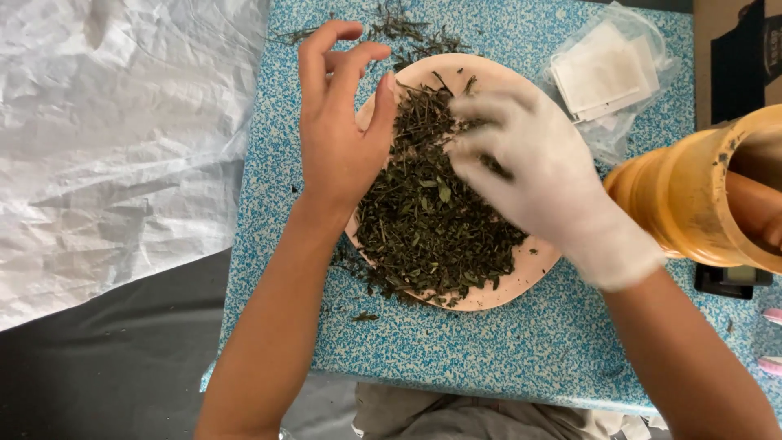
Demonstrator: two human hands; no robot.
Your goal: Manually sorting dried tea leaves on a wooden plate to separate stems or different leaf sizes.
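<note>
A pale pink plate (521,281) on a blue speckled table (456,350) carries a heap of dried green herbs (423,216). My bare left hand (338,134) hovers over the plate's left rim, fingers spread and curled, holding nothing I can make out. My right hand (542,179), in a white glove, reaches into the herb heap from the right, its fingers bent down among the leaves. It is blurred, so whether it pinches herbs is unclear.
A wooden mortar (700,195) with a pestle stands at the right edge. A clear bag of white sachets (607,73) lies behind the plate. Loose herb bits (391,28) scatter at the far table edge. White crinkled sheeting (114,138) covers the left.
</note>
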